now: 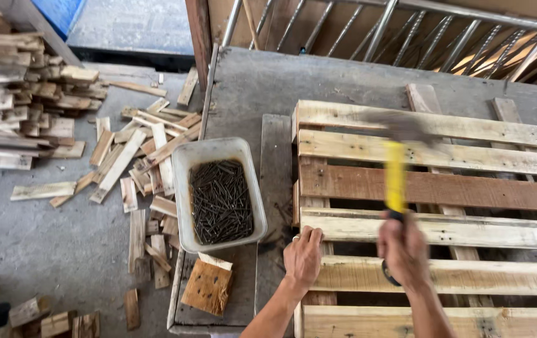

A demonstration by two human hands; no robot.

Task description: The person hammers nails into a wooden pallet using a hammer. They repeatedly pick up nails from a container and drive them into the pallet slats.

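A grey concrete floor point(49, 244) spreads across the left of the view, strewn with short wood offcuts point(143, 163), and a tidier stack of slats point(11, 106) sits at ten o'clock. A dark, worn desk point(262, 87) fills the middle and right, with metal railings point(406, 31) behind it at one o'clock. On the desk lies a wooden pallet point(431, 188) of pale and brown slats. Just beside its left edge, at nine o'clock from the hands, stands a grey plastic tub point(218, 194) full of dark nails point(221, 200). A small square wood block point(207, 286) lies at the tub's six o'clock.

The left hand point(303, 255) presses down on a pale slat at the pallet's near left corner, fingers bent; it may be pinching a nail, though that is too small to tell. The right hand point(404, 249) has its grip clenched around a yellow-handled hammer point(395, 175), raised above the slats, its head blurred at twelve o'clock from the hand.
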